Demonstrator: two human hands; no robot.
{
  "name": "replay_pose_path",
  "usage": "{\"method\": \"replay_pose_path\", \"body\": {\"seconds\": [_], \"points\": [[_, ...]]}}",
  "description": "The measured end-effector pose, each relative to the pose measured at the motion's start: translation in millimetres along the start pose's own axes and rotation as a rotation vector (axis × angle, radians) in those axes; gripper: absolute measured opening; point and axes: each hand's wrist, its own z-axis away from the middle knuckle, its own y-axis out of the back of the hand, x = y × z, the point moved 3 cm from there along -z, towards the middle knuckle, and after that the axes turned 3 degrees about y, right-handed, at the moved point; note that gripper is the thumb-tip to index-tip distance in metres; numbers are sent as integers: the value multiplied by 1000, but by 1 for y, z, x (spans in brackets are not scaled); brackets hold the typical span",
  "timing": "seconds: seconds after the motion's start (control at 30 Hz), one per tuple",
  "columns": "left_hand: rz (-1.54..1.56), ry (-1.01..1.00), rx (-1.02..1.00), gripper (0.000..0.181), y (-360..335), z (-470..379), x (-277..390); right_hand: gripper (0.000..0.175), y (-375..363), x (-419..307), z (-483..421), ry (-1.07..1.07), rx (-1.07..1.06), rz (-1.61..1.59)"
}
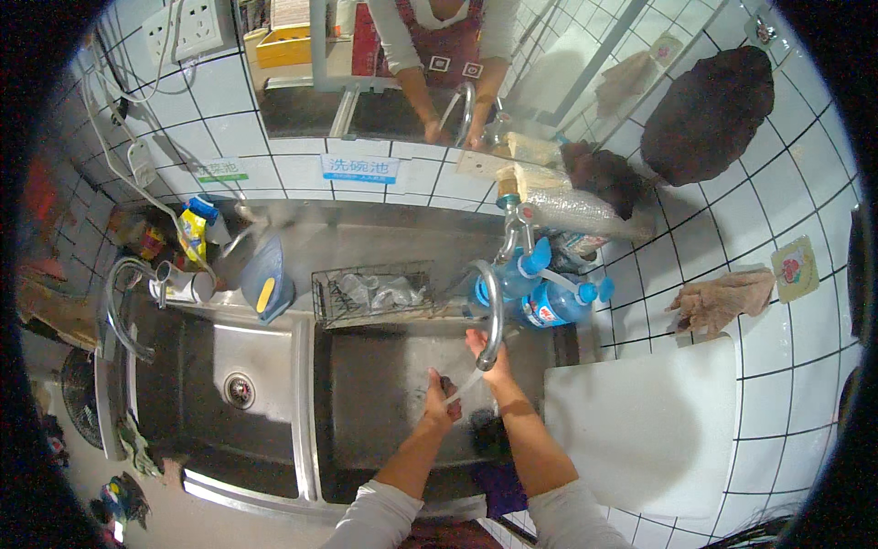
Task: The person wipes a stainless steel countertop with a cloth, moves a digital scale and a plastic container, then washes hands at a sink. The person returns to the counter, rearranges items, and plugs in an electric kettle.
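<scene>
Both my hands are over the right basin (370, 412) of a stainless steel double sink. My left hand (441, 399) is low in the basin, with a pale stream of water (465, 388) running down onto it. A dark patch shows between its thumb and fingers; whether it is an object or shadow is unclear. Just behind the curved metal faucet (492, 309), my right hand (495, 360) is raised with its fingers spread. The spout's end hides part of that hand, and I see nothing held in it.
A wire rack (319, 302) with clear plastic items stands behind the basin. Blue detergent bottles (549, 305) crowd the back right corner. The left basin (260, 343) has its own faucet (113, 309). A white board (638, 425) lies at right; a cloth (724, 298) hangs above it.
</scene>
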Motion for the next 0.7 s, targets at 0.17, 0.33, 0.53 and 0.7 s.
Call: {"method": "replay_pose_path", "body": {"seconds": [0.17,0.33,0.53,0.7], "points": [[-57,-31,44,20,-10,14,9,24,-6,14,-44,11,3,-291],[-138,-139,7,33,-8,23,3,27,-14,-3,-69,72,61,-321],[-238,-178,179,15,-4,51,-1,45,-21,-22,-71,100,93,-139],[-310,-265,203,20,44,47,9,32,-21,-13,-5,74,53,-36]]}}
